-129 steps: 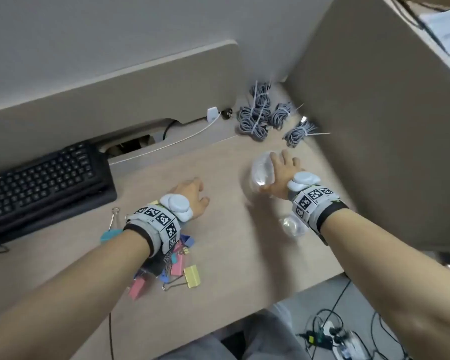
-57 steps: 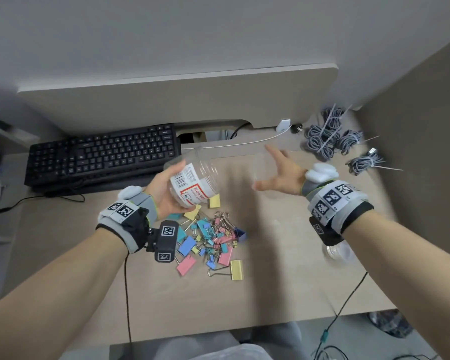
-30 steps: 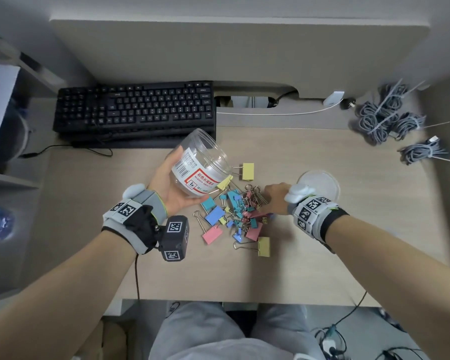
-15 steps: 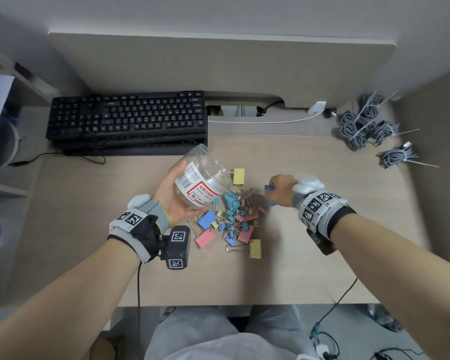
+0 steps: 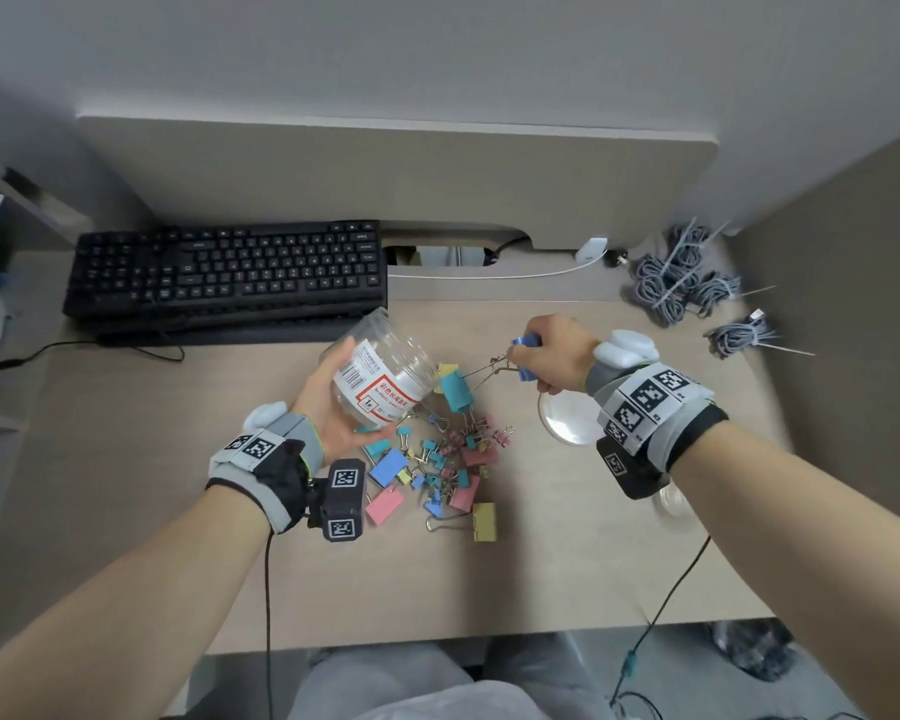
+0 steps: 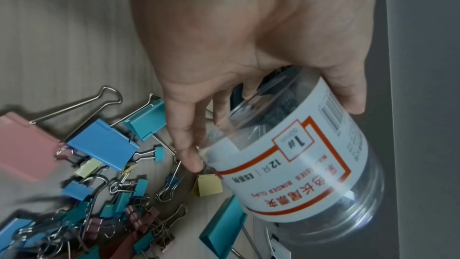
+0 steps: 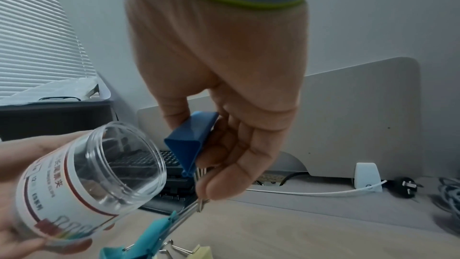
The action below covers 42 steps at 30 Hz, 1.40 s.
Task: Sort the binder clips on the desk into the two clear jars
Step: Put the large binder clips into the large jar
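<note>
An office cubicle is showing here — a pale wood-look desk [image 5: 567,553] sitting between beige partition panels [image 5: 385,168], a black keyboard [image 5: 230,272] lying at the back, bundled grey cables [image 5: 681,283] piling in the corner — and slatted window blinds [image 7: 37,33] hanging beyond a paper-topped cabinet.

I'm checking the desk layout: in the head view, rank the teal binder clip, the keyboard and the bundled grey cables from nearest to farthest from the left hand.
From the left hand, which holds the labelled jar:
1. Teal binder clip, just right of the jar.
2. Keyboard, behind the hand, at the back left.
3. Bundled grey cables, at the far right corner.
</note>
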### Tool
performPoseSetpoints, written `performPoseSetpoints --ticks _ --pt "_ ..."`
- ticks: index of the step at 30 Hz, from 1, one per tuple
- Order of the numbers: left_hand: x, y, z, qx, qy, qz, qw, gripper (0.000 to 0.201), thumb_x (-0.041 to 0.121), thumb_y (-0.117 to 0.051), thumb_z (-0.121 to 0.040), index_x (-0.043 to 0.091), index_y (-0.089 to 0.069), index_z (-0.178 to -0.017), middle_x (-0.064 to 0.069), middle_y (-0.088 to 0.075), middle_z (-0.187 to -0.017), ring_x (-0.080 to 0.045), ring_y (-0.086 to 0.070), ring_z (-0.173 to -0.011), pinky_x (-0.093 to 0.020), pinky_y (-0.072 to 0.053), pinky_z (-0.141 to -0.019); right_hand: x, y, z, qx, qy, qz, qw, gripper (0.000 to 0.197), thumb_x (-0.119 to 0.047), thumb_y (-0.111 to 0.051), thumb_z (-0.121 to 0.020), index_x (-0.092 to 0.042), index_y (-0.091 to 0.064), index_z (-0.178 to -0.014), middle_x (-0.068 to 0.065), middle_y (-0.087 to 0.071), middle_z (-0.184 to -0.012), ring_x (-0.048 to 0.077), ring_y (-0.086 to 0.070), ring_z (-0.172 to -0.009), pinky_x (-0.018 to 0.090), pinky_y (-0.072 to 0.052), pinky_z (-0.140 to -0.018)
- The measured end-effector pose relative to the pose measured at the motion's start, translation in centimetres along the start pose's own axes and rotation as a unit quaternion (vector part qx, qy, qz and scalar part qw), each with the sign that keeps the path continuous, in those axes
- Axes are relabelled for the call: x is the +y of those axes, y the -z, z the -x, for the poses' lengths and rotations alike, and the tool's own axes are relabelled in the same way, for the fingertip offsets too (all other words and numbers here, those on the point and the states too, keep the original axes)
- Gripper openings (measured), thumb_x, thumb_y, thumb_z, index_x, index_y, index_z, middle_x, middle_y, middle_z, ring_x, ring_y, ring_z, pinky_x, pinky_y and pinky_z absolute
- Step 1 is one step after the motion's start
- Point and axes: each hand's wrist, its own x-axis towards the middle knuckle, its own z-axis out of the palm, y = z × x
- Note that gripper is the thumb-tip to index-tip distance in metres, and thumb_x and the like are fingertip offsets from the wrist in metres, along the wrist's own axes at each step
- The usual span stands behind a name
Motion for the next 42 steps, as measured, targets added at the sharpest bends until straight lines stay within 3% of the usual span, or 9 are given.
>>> performPoseSetpoints --ticks 5,9,11,13,18,23,26,37,42 --pt "0.1 0.0 0.5 0.007 -0.004 -0.001 1.000 0.068 0.063 -0.067 -0.079 0.021 -0.063 -0.132 -0.019 -0.065 -0.130 -0.039 -0.061 -0.118 -0.049 -0.056 -0.087 0.0 0.7 -0.2 0.024 -0.012 -0.059 0.998 0.018 -0.023 -0.054 -0.091 -0.008 -0.053 -0.082 0.011 -0.065 -0.069 0.031 -0.071 -0.064 0.047 -0.062 -0.066" --pt "0.3 0.5 0.7 0.021 0.006 -0.004 1.000 0.054 0.058 -0.064 -0.084 0.018 -0.065 -0.121 -0.018 -0.061 -0.134 -0.038 -0.059 -0.114 -0.050 -0.046 -0.102 -1.0 1.8 0.2 0.051 0.000 -0.131 0.990 0.017 -0.021 -0.051 -0.094 -0.004 -0.051 -0.089 0.016 -0.060 -0.071 0.029 -0.065 -0.058 0.039 -0.058 -0.059" --pt "0.4 0.3 1.0 0.012 0.008 0.005 1.000 0.053 0.056 -0.064 -0.083 0.018 -0.064 -0.120 -0.019 -0.061 -0.132 -0.038 -0.060 -0.109 -0.049 -0.050 -0.096 -1.8 2.3 0.5 0.051 0.020 -0.162 0.985 0.016 -0.018 -0.049 -0.094 -0.003 -0.052 -0.091 0.018 -0.060 -0.073 0.030 -0.064 -0.058 0.040 -0.058 -0.060" --pt "0.4 0.0 1.3 -0.004 0.012 0.029 0.999 0.062 0.055 -0.070 -0.076 0.017 -0.063 -0.125 -0.018 -0.062 -0.130 -0.038 -0.061 -0.109 -0.047 -0.057 -0.085 -2.7 2.3 0.9 0.033 0.040 -0.184 0.982 0.014 -0.016 -0.048 -0.093 -0.002 -0.052 -0.092 0.022 -0.060 -0.076 0.031 -0.064 -0.057 0.040 -0.058 -0.060" --pt "0.3 -0.9 1.8 -0.046 0.010 0.031 0.998 0.099 0.059 -0.085 -0.053 0.013 -0.060 -0.137 -0.024 -0.060 -0.137 -0.044 -0.059 -0.122 -0.056 -0.048 -0.100 -5.0 0.2 1.8 -0.044 0.079 -0.164 0.982 0.016 -0.013 -0.049 -0.094 0.002 -0.053 -0.096 0.028 -0.064 -0.082 0.035 -0.069 -0.062 0.041 -0.058 -0.058" --pt "0.0 -1.7 2.5 -0.087 0.010 0.046 0.995 0.086 0.063 -0.067 -0.070 0.011 -0.059 -0.138 -0.025 -0.060 -0.137 -0.042 -0.059 -0.117 -0.051 -0.049 -0.096 -6.0 -2.4 2.2 -0.038 0.148 -0.016 0.988 0.022 -0.024 -0.063 -0.091 -0.010 -0.047 -0.092 0.011 -0.065 -0.082 0.027 -0.071 -0.064 0.040 -0.058 -0.054" --pt "0.0 -1.6 2.8 -0.094 0.010 0.050 0.994 0.088 0.065 -0.066 -0.070 0.011 -0.057 -0.140 -0.025 -0.059 -0.139 -0.042 -0.057 -0.121 -0.051 -0.048 -0.099 -6.3 -3.2 2.2 -0.005 0.174 0.065 0.983 0.033 -0.033 -0.070 -0.085 -0.015 -0.045 -0.096 0.006 -0.063 -0.092 0.023 -0.060 -0.074 0.040 -0.054 -0.066" --pt "0.4 -2.3 3.3 -0.125 0.001 0.058 0.990 0.085 0.066 -0.061 -0.075 0.012 -0.057 -0.141 -0.023 -0.058 -0.140 -0.041 -0.059 -0.116 -0.055 -0.044 -0.102 -6.8 -2.7 3.0 0.008 0.199 0.060 0.978 0.038 -0.020 -0.074 -0.075 -0.015 -0.038 -0.083 0.000 -0.045 -0.079 0.019 -0.037 -0.066 0.031 -0.031 -0.055" --pt "0.7 -2.6 3.2 -0.132 -0.007 0.065 0.989 0.065 0.066 -0.058 -0.081 0.015 -0.071 -0.120 -0.024 -0.060 -0.137 -0.042 -0.059 -0.115 -0.055 -0.047 -0.097 -7.3 -1.5 2.5 0.015 0.136 -0.042 0.990 0.029 -0.016 -0.066 -0.079 -0.018 -0.038 -0.084 0.007 -0.055 -0.079 0.022 -0.046 -0.065 0.035 -0.042 -0.057"
